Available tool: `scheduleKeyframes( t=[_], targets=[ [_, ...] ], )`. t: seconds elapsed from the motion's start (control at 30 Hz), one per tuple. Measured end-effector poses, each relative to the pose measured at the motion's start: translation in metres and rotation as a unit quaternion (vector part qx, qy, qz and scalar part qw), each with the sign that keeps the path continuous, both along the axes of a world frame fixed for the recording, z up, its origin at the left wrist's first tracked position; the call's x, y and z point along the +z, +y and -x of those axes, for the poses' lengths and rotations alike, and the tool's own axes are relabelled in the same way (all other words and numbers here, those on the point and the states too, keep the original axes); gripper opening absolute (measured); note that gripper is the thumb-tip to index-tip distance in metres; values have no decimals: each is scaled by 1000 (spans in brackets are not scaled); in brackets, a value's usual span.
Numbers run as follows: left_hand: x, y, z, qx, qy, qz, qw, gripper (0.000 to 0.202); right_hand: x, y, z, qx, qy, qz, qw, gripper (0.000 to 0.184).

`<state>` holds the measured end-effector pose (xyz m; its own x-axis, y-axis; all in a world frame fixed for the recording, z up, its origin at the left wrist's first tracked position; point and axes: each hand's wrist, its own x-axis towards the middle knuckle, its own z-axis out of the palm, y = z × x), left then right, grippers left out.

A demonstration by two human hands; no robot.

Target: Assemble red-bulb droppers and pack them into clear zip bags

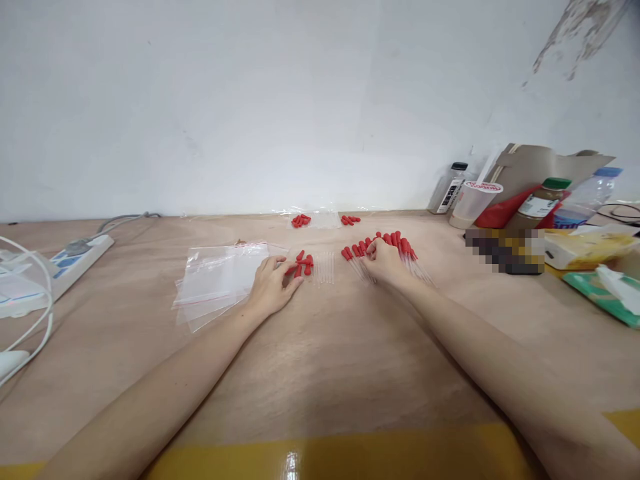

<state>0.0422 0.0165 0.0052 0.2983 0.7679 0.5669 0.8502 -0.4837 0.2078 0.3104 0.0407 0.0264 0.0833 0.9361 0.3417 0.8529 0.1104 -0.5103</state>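
My left hand rests on the table with its fingers lying on a small group of glass droppers with red rubber bulbs. To its left lies a stack of clear zip bags. My right hand is curled, fingers pinched together in a larger spread of red-bulbed droppers; what it grips is hidden by the fingers. Two more small bunches of red bulbs lie farther back near the wall, one on clear plastic.
A white power strip with cables sits at the left. At the right stand a plastic cup, a jar, bottles, a cardboard piece, a yellow tissue pack and a green packet. A yellow stripe runs along the near table edge.
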Motion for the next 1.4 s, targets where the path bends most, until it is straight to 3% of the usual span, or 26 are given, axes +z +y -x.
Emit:
scheduleKeyframes(
  t=[0.2,0.33,0.63,0.77,0.97,1.1,1.23,1.4],
  targets=[
    [2,0,-1,-7,-2,1,1000,19,-1,-2,6,-1,-57,9,998,11],
    [4,-1,-4,32,10,0,999,21,6,-7,23,26,-55,0,998,12],
    [6,-6,-7,50,2,-32,998,16,18,8,72,31,-56,178,982,24],
    [9,-10,-10,14,-47,-47,998,10,24,14,75,32,-63,216,974,24],
    [7,-18,-17,-83,-177,18,981,4,24,18,75,40,-61,242,967,14],
    [3,-20,-18,-115,-226,87,963,14,26,11,71,55,-54,209,975,12],
    [5,-23,-18,-138,-194,93,967,21,29,-9,54,82,-49,142,985,19],
    [16,-33,-28,-132,-196,99,967,12,16,-47,29,210,17,-3,978,12]
  ],
)
